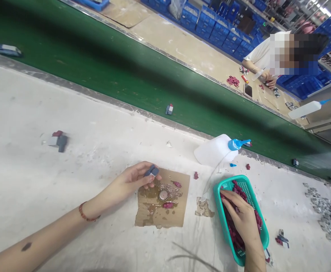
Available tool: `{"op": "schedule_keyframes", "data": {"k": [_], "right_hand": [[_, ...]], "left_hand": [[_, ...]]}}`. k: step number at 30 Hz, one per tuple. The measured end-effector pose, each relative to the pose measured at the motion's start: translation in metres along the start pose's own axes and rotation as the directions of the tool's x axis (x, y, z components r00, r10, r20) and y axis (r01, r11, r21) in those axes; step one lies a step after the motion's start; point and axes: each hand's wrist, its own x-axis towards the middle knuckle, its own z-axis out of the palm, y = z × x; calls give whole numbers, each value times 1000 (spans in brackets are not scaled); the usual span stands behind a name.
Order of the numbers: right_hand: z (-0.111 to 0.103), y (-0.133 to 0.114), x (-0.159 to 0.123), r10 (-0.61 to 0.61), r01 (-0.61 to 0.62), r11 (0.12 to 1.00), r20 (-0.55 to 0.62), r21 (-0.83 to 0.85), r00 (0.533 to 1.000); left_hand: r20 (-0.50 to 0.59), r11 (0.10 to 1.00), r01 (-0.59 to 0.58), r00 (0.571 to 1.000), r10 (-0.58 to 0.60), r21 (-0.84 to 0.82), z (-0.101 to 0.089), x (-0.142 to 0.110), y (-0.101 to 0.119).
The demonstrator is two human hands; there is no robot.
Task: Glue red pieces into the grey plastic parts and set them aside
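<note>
My left hand (141,177) pinches a small dark grey-blue plastic part (151,170) above a cardboard piece (183,204). On the cardboard, wet with a glossy liquid, are a round metal cap (163,195), a maroon piece (168,205) and another maroon piece (177,184). My right hand (240,213) reaches into a green plastic basket (248,180) holding many small maroon pieces (236,240). Its thumb and fingers close together at the basket's left side; what lies between the fingertips is hidden.
Past the basket stands a white squeeze bottle (213,150) with a blue nozzle. A green conveyor belt (111,71) crosses behind, carrying a small assembled part (169,109). Grey pieces (328,211) pile at right; another assembly (58,141) lies left. Across the belt a person (263,53) works.
</note>
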Motion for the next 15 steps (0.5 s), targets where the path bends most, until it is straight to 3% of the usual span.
{"op": "schedule_keyframes", "data": {"k": [7,11,15], "right_hand": [[1,-3,-7,173,-139,964,-140,227,975],[4,-26,-6,76,-35,977,-190,211,979],[23,-61,4,-91,87,977,8,196,996]], "left_hand": [[-6,1000,-10,1000,10,-13,0,-3,-7],[-31,998,-26,999,24,-64,1,-3,-8],[-88,998,-44,995,39,-52,2,-1,-8]]}}
